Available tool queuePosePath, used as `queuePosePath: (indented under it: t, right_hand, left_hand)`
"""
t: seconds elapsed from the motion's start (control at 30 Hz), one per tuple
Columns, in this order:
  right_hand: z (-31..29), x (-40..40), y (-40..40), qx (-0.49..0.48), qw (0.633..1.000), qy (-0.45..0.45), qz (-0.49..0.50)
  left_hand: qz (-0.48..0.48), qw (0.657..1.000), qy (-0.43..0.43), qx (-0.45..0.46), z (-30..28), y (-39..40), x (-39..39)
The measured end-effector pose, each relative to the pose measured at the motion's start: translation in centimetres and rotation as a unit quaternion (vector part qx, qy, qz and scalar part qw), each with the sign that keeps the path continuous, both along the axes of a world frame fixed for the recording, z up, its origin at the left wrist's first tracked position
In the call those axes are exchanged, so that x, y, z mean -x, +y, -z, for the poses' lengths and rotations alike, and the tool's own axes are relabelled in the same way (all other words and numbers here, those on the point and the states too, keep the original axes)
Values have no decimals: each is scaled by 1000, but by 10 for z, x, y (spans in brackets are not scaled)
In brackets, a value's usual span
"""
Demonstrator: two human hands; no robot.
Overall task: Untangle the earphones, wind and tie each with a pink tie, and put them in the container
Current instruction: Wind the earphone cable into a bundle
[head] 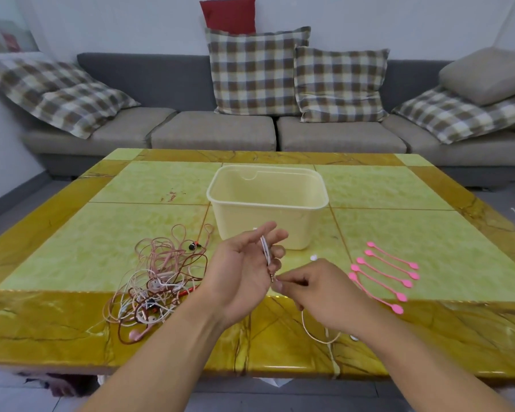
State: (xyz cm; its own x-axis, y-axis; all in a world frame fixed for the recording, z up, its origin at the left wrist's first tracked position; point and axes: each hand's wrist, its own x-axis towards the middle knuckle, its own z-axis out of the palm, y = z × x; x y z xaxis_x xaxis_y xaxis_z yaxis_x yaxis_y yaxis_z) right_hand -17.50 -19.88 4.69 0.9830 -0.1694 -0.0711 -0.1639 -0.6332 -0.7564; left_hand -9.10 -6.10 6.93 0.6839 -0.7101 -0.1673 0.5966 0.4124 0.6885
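Earphones with a thin white cable (266, 251) are being wound between both hands in front of the cream plastic container (268, 203), which stands on the yellow-green marble-patterned table (101, 233). The left hand (244, 269), palm up with fingers spread, has a few strands of cable lying across its fingers, while the right hand (318, 295) pinches the cable just by the metal jack plug; the slack hangs below the right wrist over the table edge. To wind well, keep the loops even and snug around the left fingers and feed the slack steadily so it does not knot. Five pink silicone ties (384, 275) lie near on the right. A tangled pile of pink, white and brown earphone cables (158, 281) waits on the left.
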Motion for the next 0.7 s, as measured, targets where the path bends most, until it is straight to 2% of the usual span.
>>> queuePosePath:
  t: [0.1,0.2,0.27,0.33,0.5,0.6,0.7]
  right_hand:
    - [-1,7,8,112,993,27,-33]
    - [-17,14,15,201,978,28,-56]
    - [-29,20,18,198,977,25,-77]
    - [-37,23,15,153,985,6,-74]
    - [-42,18,-9,9,993,-121,15]
    - [-39,9,-16,-52,980,-186,56]
    - [-34,-2,-18,-150,962,-210,90]
  left_hand:
    - [-55,995,-61,-62,9,-2,-5]
    - [-73,950,-237,-192,25,-6,-9]
    - [-73,913,-329,-232,34,-5,-6]
    - [-59,893,-375,-241,40,0,-6]
    - [69,908,-322,-257,24,8,4]
    - [115,945,-248,-181,19,9,7]
    - [165,970,-155,-90,12,8,9]
